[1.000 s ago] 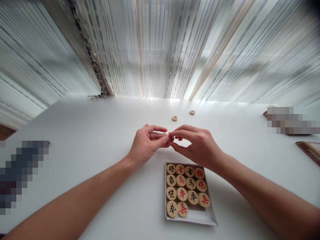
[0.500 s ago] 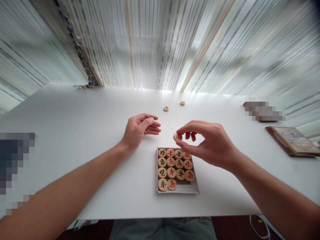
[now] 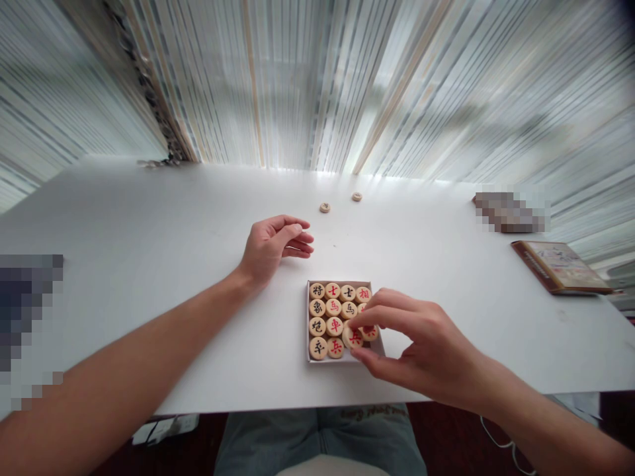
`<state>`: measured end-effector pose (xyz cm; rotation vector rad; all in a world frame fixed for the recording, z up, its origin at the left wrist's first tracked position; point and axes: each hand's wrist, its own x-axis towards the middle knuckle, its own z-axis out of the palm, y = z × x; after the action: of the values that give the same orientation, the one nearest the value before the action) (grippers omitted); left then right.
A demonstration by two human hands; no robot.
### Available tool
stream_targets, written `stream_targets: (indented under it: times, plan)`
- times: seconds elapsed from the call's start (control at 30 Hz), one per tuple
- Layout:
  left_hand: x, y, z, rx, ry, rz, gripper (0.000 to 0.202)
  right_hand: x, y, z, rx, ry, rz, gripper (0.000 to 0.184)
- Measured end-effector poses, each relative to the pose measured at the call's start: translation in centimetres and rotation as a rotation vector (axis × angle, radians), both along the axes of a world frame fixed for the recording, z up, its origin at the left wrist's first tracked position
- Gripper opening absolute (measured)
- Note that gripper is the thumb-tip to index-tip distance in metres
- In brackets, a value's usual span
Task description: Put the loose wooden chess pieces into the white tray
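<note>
Between thumb and fingertips, my right hand [image 3: 411,337] pinches a round wooden Chinese chess piece [image 3: 352,337] with a red character. It is held over the front part of a shallow white box [image 3: 307,324]. Inside the box, wooden pieces with black or red characters lie face up in rows, such as a black-lettered piece [image 3: 317,348] at the near left corner. My fingers hide some pieces on the right side. Behind and left of the box, my left hand [image 3: 272,244] rests at the white table, fingers loosely stretched, holding nothing.
Two loose chess pieces, one piece [image 3: 325,207] and another piece [image 3: 357,196], lie farther back on the white table [image 3: 208,218]. A book-like box [image 3: 560,266] lies at the right, with a blurred-out object behind it. Striped curtains [image 3: 288,86] hang along the back edge.
My right hand has carried the red-lettered chess piece from behind the box down and toward me, over the box's front row. The left hand keeps its pose. The view has shifted slightly.
</note>
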<state>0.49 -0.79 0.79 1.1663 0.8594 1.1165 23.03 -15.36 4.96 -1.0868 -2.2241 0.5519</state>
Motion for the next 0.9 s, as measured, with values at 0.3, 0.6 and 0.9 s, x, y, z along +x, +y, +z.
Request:
stream_targets:
  times: [0.3, 0.6, 0.9]
  plan:
    - [0.0, 0.0, 0.0, 0.009, 0.004, -0.01, 0.024, -0.8, -0.6, -1.8, -0.009, 0.0, 0.032, 0.009]
    - [0.1, -0.1, 0.0, 0.001, 0.003, -0.003, 0.023, -0.7, -0.6, -2.6, 0.01, -0.054, 0.058, 0.007]
    - [0.1, -0.1, 0.0, 0.009, 0.015, -0.002, 0.023, -0.5, -0.8, -2.5, 0.012, 0.003, 0.051, 0.008]
